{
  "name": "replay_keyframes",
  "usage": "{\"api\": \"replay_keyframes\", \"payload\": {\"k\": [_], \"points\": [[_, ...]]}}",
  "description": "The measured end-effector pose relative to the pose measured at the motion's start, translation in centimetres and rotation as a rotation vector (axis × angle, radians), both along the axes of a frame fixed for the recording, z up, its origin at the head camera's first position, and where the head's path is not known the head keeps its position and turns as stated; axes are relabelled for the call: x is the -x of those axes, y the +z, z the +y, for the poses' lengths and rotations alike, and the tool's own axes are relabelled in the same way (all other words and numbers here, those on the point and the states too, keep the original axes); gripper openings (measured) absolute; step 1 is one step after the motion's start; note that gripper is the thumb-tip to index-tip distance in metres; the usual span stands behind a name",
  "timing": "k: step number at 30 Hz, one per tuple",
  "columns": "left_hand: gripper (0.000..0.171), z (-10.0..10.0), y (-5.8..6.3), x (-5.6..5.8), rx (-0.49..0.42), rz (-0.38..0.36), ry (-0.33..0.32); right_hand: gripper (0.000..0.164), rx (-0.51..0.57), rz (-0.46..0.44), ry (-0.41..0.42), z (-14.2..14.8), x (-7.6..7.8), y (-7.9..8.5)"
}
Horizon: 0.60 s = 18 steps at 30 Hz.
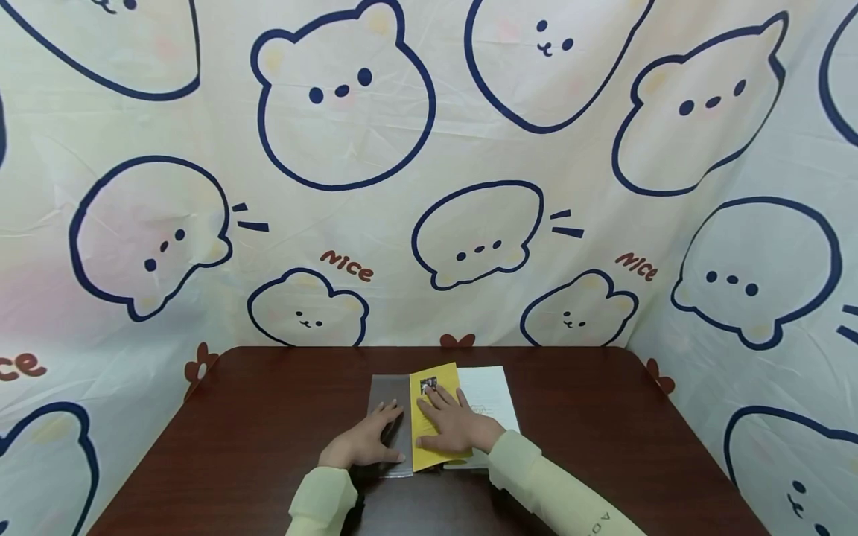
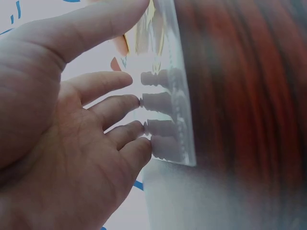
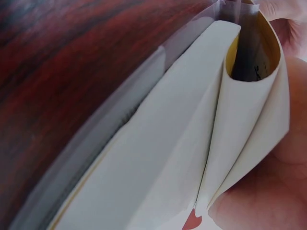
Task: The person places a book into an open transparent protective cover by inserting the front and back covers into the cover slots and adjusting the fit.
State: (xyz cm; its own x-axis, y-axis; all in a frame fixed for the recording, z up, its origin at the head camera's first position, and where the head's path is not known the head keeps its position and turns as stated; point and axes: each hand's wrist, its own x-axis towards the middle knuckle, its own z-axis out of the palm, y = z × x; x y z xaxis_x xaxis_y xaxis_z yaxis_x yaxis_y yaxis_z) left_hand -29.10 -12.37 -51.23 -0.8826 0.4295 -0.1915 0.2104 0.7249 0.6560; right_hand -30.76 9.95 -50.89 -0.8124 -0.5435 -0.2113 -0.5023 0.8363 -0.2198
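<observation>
A dark wooden table (image 1: 590, 432) runs back to a patterned cloth (image 1: 482, 164), and from where I stand its near edge is out of sight. The open book (image 1: 489, 394) lies just short of the far edge, about midway between the far corners, with wide stretches of wood out to the left and right edges.

Both hands are on it. The left hand (image 1: 362, 443) touches the clear cover (image 1: 392, 387) on the book's left, fingers extended, thumb apart, gripping nothing. The right hand (image 1: 456, 428) presses the yellow flap (image 1: 424, 424) with spread fingers, also without a grip, its wrist crossing the white page. Close up, the paper bulges into a loop beside that hand. Both forearms reach in from the near side, in pale sleeves (image 1: 536, 469).
</observation>
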Motion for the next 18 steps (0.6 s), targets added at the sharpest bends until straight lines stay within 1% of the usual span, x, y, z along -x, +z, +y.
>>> {"api": "replay_keyframes", "payload": {"k": [7, 12, 18], "points": [[0.086, 0.07, 0.18, -0.05, 0.007, -0.003, 0.006, 0.08, 0.008, 0.009, -0.016, -0.34, -0.29, 0.46], [0.089, 0.09, 0.3, -0.04, 0.016, -0.009, 0.007, 0.08, 0.004, 0.024, -0.024, -0.53, -0.23, 0.25], [0.091, 0.15, 0.31, 0.04, 0.022, -0.025, 0.017, 0.081, 0.016, 0.015, -0.033, -0.38, -0.19, 0.04]]}}
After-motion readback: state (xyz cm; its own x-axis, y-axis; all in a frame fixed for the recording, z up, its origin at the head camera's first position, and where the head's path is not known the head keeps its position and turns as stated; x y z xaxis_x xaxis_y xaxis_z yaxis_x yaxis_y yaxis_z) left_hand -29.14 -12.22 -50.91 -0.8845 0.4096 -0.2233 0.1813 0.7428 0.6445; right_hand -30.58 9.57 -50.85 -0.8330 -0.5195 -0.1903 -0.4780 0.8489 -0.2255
